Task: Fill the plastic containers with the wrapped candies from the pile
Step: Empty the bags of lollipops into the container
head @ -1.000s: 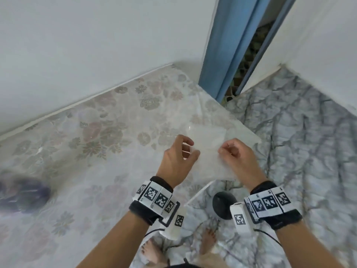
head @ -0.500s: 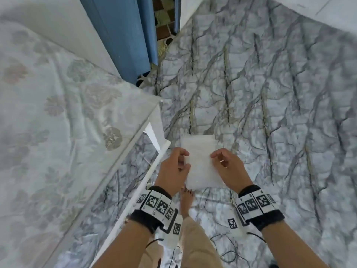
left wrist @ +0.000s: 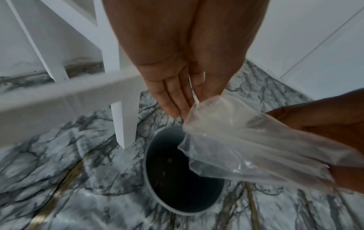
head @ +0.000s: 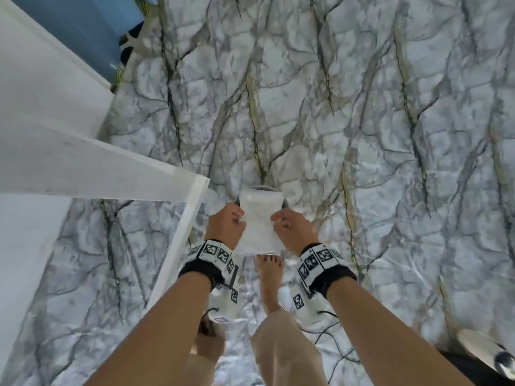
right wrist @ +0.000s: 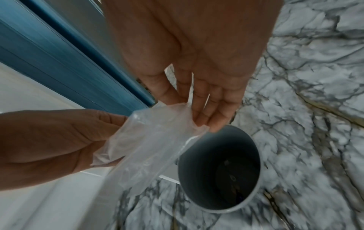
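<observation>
Plastic bag (head: 259, 224) directly above bin (left wrist: 183, 183)

left hand (head: 225, 225): pinching left edge of clear plastic bag (head: 260, 224), thumb on top, fingers under
right hand (head: 292, 229): pinching right edge of bag, same grip
forearms: both stretched forward and down, hands level, bag width apart
wrists: black bands with checkered tags on both
feet: bare, one just under the bag
</observation>
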Demonstrator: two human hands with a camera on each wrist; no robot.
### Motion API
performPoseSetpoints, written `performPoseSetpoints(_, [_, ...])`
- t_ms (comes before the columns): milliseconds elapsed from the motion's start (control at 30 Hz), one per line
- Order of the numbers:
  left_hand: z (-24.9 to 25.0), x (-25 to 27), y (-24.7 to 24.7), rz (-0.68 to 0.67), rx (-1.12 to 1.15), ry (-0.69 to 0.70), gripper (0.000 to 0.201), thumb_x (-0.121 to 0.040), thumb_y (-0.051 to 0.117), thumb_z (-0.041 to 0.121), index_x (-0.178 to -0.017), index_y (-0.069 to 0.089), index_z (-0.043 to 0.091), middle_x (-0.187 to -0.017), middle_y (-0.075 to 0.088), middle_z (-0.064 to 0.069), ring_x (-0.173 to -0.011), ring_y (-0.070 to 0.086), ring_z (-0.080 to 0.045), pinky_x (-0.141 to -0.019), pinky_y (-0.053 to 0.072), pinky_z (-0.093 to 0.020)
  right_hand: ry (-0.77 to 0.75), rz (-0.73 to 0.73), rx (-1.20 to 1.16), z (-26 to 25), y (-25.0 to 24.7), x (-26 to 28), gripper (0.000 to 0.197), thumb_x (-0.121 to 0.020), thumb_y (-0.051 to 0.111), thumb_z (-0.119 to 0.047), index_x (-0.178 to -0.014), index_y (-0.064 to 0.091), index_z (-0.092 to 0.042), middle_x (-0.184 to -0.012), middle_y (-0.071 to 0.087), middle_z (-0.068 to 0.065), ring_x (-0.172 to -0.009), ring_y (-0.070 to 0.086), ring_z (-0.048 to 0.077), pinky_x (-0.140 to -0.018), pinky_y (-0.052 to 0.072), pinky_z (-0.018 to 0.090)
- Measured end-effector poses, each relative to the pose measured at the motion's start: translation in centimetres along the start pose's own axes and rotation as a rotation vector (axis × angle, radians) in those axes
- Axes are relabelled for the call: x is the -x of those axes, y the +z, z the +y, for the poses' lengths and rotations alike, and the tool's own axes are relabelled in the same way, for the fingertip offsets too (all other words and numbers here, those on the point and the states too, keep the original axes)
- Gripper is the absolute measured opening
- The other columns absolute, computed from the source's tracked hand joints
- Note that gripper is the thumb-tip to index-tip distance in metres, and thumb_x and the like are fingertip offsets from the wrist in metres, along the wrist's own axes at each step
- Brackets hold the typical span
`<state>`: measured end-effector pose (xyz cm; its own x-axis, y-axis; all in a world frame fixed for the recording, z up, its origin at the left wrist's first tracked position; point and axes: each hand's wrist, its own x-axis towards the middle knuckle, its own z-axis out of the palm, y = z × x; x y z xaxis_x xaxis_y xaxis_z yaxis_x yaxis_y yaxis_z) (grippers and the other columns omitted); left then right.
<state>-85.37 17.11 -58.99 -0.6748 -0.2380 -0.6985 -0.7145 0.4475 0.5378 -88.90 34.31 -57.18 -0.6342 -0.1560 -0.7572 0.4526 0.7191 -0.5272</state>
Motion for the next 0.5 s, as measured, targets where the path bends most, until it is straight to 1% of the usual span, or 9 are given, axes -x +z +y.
performPoseSetpoints(67, [-2.1,-3.1,2.1,-0.012,-0.042,-0.010,0.016,-0.086,0.067,0.006,-0.095,0.062,0.017,-0.099,0.068,-0.005,-0.093,0.065,-0.023,-0.085,0.054,-0.033,0.019,-0.013,0.040,2.0,1.2,-3.2,0.022,-0.094,0.050,-0.014,-0.111,0.065,-0.016,-0.103,0.061,0.001,-0.091,0.054,0.016,-0.073,0.042,0.023])
performPoseSetpoints(133, [-4.0,-5.4,3.8,-0.020,-0.059,-0.032,0.019,-0.085,0.065,0.007,-0.091,0.061,0.024,-0.101,0.071,-0.006,-0.091,0.067,-0.026,-0.082,0.057,-0.037,0.034,-0.009,0.069,4.0,2.4,-5.9,0.023,-0.093,0.051,-0.014,-0.111,0.065,-0.016,-0.111,0.064,0.005,-0.092,0.056,0.018,-0.076,0.045,0.025])
performPoseSetpoints(167, [-4.8,-6.2,4.5,-0.029,-0.059,-0.047,0.019,-0.085,0.065,0.007,-0.092,0.062,0.025,-0.103,0.072,-0.007,-0.090,0.068,-0.026,-0.083,0.057,-0.038,0.044,-0.014,0.081,4.9,2.9,-7.0,0.023,-0.093,0.052,-0.015,-0.112,0.065,-0.017,-0.115,0.064,0.006,-0.095,0.058,0.020,-0.079,0.048,0.027])
performPoseSetpoints(200, [-5.6,-6.9,5.2,-0.038,-0.062,-0.061,0.020,-0.085,0.064,0.008,-0.097,0.065,0.023,-0.106,0.073,-0.007,-0.093,0.069,-0.026,-0.085,0.057,-0.038,0.055,-0.032,0.100,5.7,3.4,-8.0,0.025,-0.093,0.052,-0.016,-0.114,0.065,-0.018,-0.120,0.064,0.006,-0.101,0.060,0.021,-0.084,0.050,0.029])
performPoseSetpoints(267, [-6.9,-7.9,6.3,-0.061,-0.081,-0.064,0.028,-0.087,0.066,0.010,-0.114,0.067,0.017,-0.113,0.071,-0.008,-0.103,0.067,-0.025,-0.092,0.055,-0.038,0.067,-0.090,0.165,7.1,4.4,-9.3,0.032,-0.094,0.052,-0.019,-0.123,0.063,-0.023,-0.129,0.062,0.005,-0.111,0.060,0.023,-0.091,0.049,0.028])
performPoseSetpoints(300, [-7.4,-8.3,6.8,-0.076,-0.094,-0.048,0.033,-0.088,0.066,0.011,-0.120,0.065,0.016,-0.116,0.069,-0.009,-0.107,0.066,-0.025,-0.094,0.054,-0.038,0.071,-0.107,0.198,7.6,4.7,-9.7,0.035,-0.094,0.051,-0.020,-0.128,0.060,-0.024,-0.131,0.061,0.005,-0.113,0.059,0.024,-0.090,0.047,0.026])
performPoseSetpoints(367, [-8.1,-8.8,7.3,-0.078,-0.129,-0.006,0.037,-0.089,0.066,0.011,-0.125,0.063,0.016,-0.123,0.065,-0.009,-0.111,0.063,-0.026,-0.096,0.051,-0.039,0.062,-0.095,0.243,8.3,5.3,-10.1,0.038,-0.094,0.050,-0.020,-0.131,0.058,-0.024,-0.131,0.061,0.006,-0.113,0.059,0.025,-0.086,0.046,0.025])
performPoseSetpoints(433, [-8.5,-8.9,7.2,-0.059,-0.156,0.014,0.037,-0.089,0.066,0.011,-0.126,0.063,0.016,-0.127,0.061,-0.008,-0.113,0.061,-0.026,-0.097,0.050,-0.040,0.040,-0.054,0.259,8.7,5.6,-10.1,0.037,-0.094,0.049,-0.020,-0.129,0.060,-0.022,-0.127,0.063,0.009,-0.111,0.060,0.026,-0.086,0.046,0.025])
performPoseSetpoints(500, [-8.4,-8.5,6.8,-0.067,-0.156,0.009,0.034,-0.090,0.065,0.012,-0.124,0.064,0.017,-0.125,0.061,-0.008,-0.112,0.062,-0.025,-0.096,0.050,-0.040,0.031,-0.036,0.261,8.7,5.6,-9.6,0.035,-0.095,0.048,-0.019,-0.127,0.062,-0.020,-0.123,0.065,0.009,-0.108,0.061,0.026,-0.083,0.044,0.023])
